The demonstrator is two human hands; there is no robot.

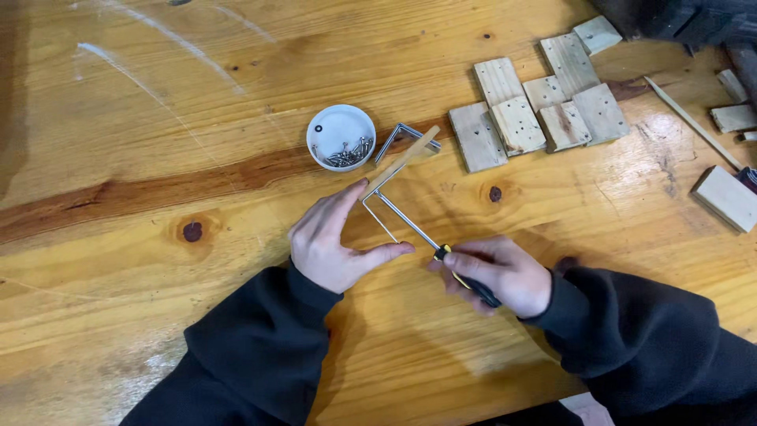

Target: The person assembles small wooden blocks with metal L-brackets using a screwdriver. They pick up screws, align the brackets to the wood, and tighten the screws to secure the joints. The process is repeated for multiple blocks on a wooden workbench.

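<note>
My left hand point(331, 241) rests on the wooden table point(158, 158), index finger and thumb spread around a bent metal wire bracket point(378, 213); the fingertip touches the near end of a thin wooden stick point(402, 159). My right hand point(497, 272) grips a screwdriver point(445, 254) with a black and yellow handle. Its metal shaft points up-left toward the stick's near end. A second wire bracket point(402, 134) lies under the stick's far end.
A small white bowl point(341, 136) with several screws sits just beyond the stick. Several small wooden blocks point(544, 102) lie in a cluster at the upper right. More wood pieces point(727, 197) and a long thin stick point(690, 120) lie at the right edge.
</note>
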